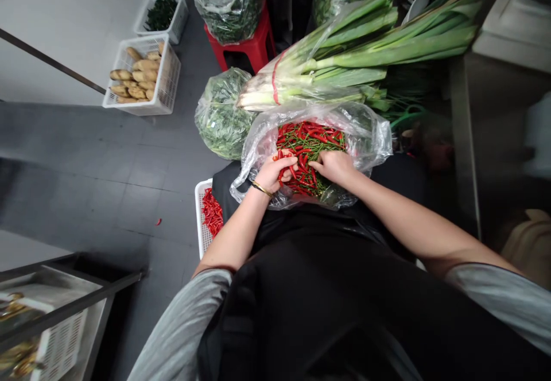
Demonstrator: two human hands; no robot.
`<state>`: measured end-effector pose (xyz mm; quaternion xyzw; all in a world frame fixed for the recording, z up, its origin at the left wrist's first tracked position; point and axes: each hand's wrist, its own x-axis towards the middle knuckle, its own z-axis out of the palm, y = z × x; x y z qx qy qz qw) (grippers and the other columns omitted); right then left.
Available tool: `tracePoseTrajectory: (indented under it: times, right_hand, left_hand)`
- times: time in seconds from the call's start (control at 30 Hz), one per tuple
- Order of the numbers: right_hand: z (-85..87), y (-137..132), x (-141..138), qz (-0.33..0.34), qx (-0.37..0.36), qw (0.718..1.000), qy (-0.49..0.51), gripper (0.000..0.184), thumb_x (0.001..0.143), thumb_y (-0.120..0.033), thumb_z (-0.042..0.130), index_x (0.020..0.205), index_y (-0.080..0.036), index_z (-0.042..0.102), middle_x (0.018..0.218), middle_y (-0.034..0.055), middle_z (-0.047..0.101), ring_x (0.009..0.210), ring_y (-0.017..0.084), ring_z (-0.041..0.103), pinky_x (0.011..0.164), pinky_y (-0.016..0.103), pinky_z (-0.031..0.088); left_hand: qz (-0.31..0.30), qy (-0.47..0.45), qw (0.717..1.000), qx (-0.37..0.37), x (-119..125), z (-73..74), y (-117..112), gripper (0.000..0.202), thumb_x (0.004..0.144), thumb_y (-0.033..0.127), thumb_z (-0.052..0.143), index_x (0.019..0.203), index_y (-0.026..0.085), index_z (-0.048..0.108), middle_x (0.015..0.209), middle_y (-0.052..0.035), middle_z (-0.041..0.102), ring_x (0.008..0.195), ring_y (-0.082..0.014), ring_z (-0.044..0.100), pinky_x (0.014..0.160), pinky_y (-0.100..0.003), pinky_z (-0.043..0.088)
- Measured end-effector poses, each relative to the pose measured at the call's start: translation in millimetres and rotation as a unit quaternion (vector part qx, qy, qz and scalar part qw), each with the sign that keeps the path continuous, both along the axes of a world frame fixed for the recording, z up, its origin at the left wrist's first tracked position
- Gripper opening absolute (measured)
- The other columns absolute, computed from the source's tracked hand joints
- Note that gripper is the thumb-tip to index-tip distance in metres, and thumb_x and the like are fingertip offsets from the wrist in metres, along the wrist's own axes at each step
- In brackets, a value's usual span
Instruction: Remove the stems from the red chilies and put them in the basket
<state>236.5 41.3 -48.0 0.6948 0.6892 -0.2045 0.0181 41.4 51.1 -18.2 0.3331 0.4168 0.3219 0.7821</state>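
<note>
A clear plastic bag (368, 131) lies open on my lap, filled with red chili peppers (316, 132) on green stems. Curled over the left part of the pile, my left hand (276, 171) is closed around a few red chilies (282, 156). My right hand (333, 166) reaches into the pile from the right, thumb and fingers bent together among the stems. Whatever sits between those fingertips is hidden. Beside my left forearm, a white basket (198, 212) on the floor holds red chilies (212, 212) that look stemless.
Long leeks (344, 59) tied with a red band lie just beyond the bag. Bagged greens (226, 114) rest left of them; another bag sits on a red stool (241, 48). A crate of tan roots (167, 85) stands far left. A metal frame (86, 298) is lower left.
</note>
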Motion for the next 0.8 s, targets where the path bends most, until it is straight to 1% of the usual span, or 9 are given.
tracePoseTrajectory:
  times: [0.1,0.23,0.3,0.37,0.5,0.57,0.67,0.73,0.8]
  right_hand:
    - [-4.3,8,-7,-0.012,-0.003,0.999,0.047,0.022,0.083,-0.033,0.053,0.081,-0.016,0.068,0.087,0.0125,0.072,0.083,0.024,0.066,0.072,0.032,0.047]
    - [9.6,4,9,-0.094,-0.018,0.972,0.214,0.026,0.083,-0.039,0.054,0.078,-0.017,0.065,0.069,0.0066,0.069,0.060,0.018,0.062,0.061,0.029,0.047]
    - [22.0,-3,19,-0.093,0.005,0.977,0.191,0.027,0.084,-0.040,0.053,0.085,-0.016,0.066,0.074,0.0078,0.070,0.061,0.019,0.062,0.061,0.030,0.047]
    - [31.5,-10,24,-0.061,0.040,0.994,0.085,0.025,0.085,-0.036,0.054,0.092,-0.016,0.067,0.086,0.0112,0.072,0.073,0.023,0.065,0.067,0.031,0.047]
    - [28.3,-14,5,0.012,0.002,0.999,-0.037,0.036,0.092,-0.042,0.044,0.093,-0.016,0.070,0.095,0.0148,0.072,0.087,0.027,0.066,0.073,0.033,0.046]
    - [19.0,-9,-10,0.034,-0.024,0.999,-0.030,0.041,0.093,-0.044,0.044,0.091,-0.013,0.071,0.096,0.0178,0.072,0.089,0.028,0.066,0.074,0.033,0.045]
    - [7.8,2,-20,0.038,-0.042,0.998,-0.014,0.034,0.090,-0.036,0.050,0.087,-0.010,0.071,0.097,0.0201,0.071,0.089,0.027,0.066,0.071,0.032,0.045]
    - [6.0,6,-14,0.021,-0.039,0.999,0.009,0.026,0.086,-0.033,0.054,0.079,-0.013,0.069,0.089,0.0153,0.072,0.083,0.024,0.066,0.068,0.030,0.044]
    - [9.8,6,-3,-0.036,-0.031,0.993,0.106,0.022,0.082,-0.034,0.057,0.070,-0.017,0.064,0.071,0.0075,0.069,0.068,0.019,0.063,0.061,0.027,0.043]
  left_hand:
    - [0.010,0.063,0.998,0.006,8,-4.0,-1,0.038,0.056,0.032,0.083,0.069,0.015,0.051,0.052,0.0053,0.053,0.036,-0.0020,0.034,0.037,-0.018,0.017]
    - [-0.003,0.125,0.992,0.032,25,-11.0,-9,0.035,0.052,0.027,0.086,0.073,0.012,0.061,0.051,0.0063,0.052,0.040,-0.0014,0.035,0.039,-0.018,0.021]
    - [-0.004,0.118,0.993,0.029,29,-12.1,-9,0.034,0.052,0.025,0.086,0.072,0.012,0.062,0.050,0.0064,0.052,0.041,-0.0012,0.035,0.040,-0.018,0.022]
    - [-0.005,0.071,0.997,-0.004,25,-10.7,-4,0.033,0.055,0.029,0.084,0.070,0.013,0.059,0.047,0.0074,0.048,0.039,-0.0016,0.035,0.039,-0.018,0.022]
    - [0.003,-0.019,0.997,-0.070,7,-4.2,9,0.037,0.059,0.032,0.081,0.082,0.015,0.058,0.053,0.0060,0.052,0.044,-0.0061,0.048,0.040,-0.017,0.028]
    - [0.015,-0.022,0.998,-0.064,-1,-1.5,12,0.042,0.057,0.031,0.082,0.089,0.015,0.059,0.056,0.0049,0.056,0.045,-0.0065,0.050,0.041,-0.017,0.029]
    - [0.017,0.001,0.998,-0.059,-4,-0.4,9,0.046,0.056,0.032,0.083,0.091,0.014,0.059,0.051,0.0077,0.050,0.038,-0.0036,0.039,0.040,-0.018,0.025]
    - [0.012,0.044,0.998,-0.039,0,-2.2,4,0.045,0.057,0.035,0.083,0.089,0.014,0.060,0.048,0.0090,0.045,0.037,-0.0030,0.034,0.040,-0.019,0.022]
    - [-0.007,0.100,0.995,0.013,8,-5.7,0,0.045,0.058,0.037,0.083,0.087,0.013,0.060,0.050,0.0083,0.046,0.039,-0.0036,0.035,0.042,-0.020,0.024]
